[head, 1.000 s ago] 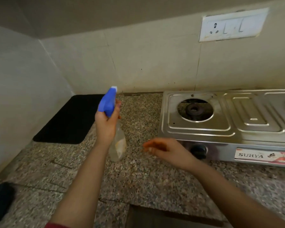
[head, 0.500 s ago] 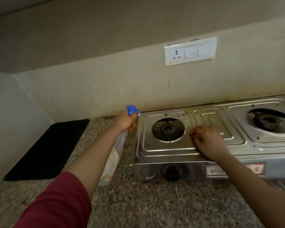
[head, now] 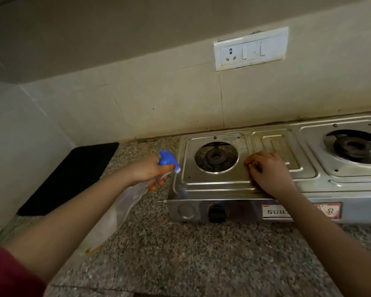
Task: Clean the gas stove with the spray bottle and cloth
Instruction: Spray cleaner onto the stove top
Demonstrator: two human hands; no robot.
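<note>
The gas stove (head: pixel 214 183) stands on the speckled stone table (head: pixel 180 254), pushed back near the tiled wall (head: pixel 159 108), a steel two-burner unit with its front panel facing the viewer. On that panel a white label with a red border (head: pixel 275 211) reads "SUR" in dark capitals; the rest of the word is covered by the right forearm, and a small mark further right on the label is too blurred to read. A black knob (head: pixel 216 212) sits left of the label, below the left burner (head: pixel 215 156); the right burner (head: pixel 351 146) runs partly off the edge of the view. The right hand (head: pixel 268 171) rests on the stove top between the two burners, knuckles up, fingers curled into a loose fist with the tips against the steel. The left hand (head: pixel 147 171) grips the spray bottle (head: pixel 166 160) round its neck, arm stretched forward from a red sleeve (head: pixel 7 275). The blue spray head points at the stove's front left corner and is just beside it, while the clear body slants back down under the forearm; print near its base cannot be read. Left of the bottle a black mat (head: pixel 69 179) lies flat in the corner of the table. Above the stove, a white socket plate (head: pixel 251 49) on the wall carries a three-pin socket and two switches, with no legible writing.
</note>
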